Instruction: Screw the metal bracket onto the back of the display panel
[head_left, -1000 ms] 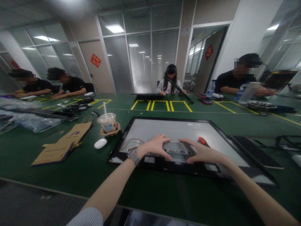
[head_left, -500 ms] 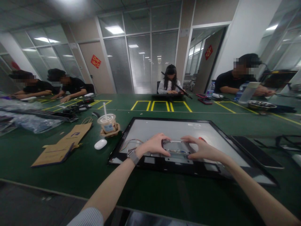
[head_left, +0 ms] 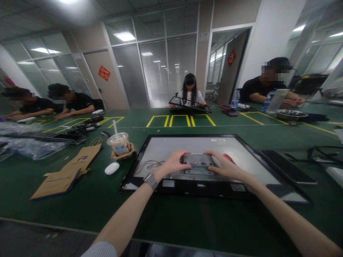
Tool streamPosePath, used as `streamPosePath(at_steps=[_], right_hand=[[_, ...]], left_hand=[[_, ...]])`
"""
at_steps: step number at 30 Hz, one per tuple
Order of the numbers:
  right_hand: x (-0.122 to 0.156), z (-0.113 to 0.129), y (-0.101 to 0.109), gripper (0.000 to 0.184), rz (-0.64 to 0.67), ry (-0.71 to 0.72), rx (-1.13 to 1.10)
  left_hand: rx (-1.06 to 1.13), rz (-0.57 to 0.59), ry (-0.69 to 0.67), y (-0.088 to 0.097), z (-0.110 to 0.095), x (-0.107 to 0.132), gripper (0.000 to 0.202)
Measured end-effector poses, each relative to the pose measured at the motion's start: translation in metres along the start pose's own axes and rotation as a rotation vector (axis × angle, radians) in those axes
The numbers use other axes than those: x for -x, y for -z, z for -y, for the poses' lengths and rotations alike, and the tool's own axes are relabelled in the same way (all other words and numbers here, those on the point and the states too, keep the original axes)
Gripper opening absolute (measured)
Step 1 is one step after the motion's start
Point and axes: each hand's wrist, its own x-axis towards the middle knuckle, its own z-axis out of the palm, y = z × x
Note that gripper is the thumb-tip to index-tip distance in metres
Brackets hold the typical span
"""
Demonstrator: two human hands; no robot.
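Note:
A grey metal bracket point(head_left: 198, 160), box-like with a flange along its near side, is held at both ends over a flat display panel point(head_left: 177, 145). My left hand point(head_left: 173, 165) grips its left end, thumb at the front and fingers at the back. On its right end my right hand point(head_left: 224, 167) has the same pinch. The panel lies on the green table, its black border towards me and its grey back facing up. Whether the bracket touches the panel I cannot tell. Thin wires point(head_left: 150, 163) lie at the panel's left, and a small red item point(head_left: 227, 157) sits behind my right hand.
Left of the panel are an iced drink cup point(head_left: 119, 144), a white mouse point(head_left: 112, 168) and a paper bag point(head_left: 66, 171). A dark slab point(head_left: 286, 166) and cables lie to the right. Several people sit around the table; one opposite handles a black frame point(head_left: 189, 106).
The bracket, in both my hands, has shifted slightly away from me over the panel. The view has turned a little. Across the table, the black frame has changed its tilt.

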Motion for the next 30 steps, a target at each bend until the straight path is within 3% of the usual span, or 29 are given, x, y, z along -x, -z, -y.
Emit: streamPosePath(at_steps=[11, 20, 25, 27, 30], right_hand=[[-0.003, -0.014, -0.009, 0.066, 0.042, -0.028, 0.007], [-0.002, -0.005, -0.005, 0.064, 0.051, -0.038, -0.013], [0.001, 0.005, 0.009, 0.069, 0.055, -0.051, -0.076], [0.004, 0.012, 0.019, 0.078, 0.086, -0.082, -0.122], [0.010, 0.023, 0.033, 0.076, 0.151, -0.092, -0.148]], left_hand=[[-0.014, 0.047, 0.016, -0.004, 0.005, 0.001, 0.050], [0.041, 0.077, 0.031, -0.002, 0.008, 0.001, 0.052], [0.081, 0.095, -0.002, 0.010, 0.002, 0.001, 0.054], [0.077, 0.092, -0.033, 0.016, -0.006, 0.001, 0.060], [0.077, 0.138, -0.041, 0.024, -0.019, 0.005, 0.060]])
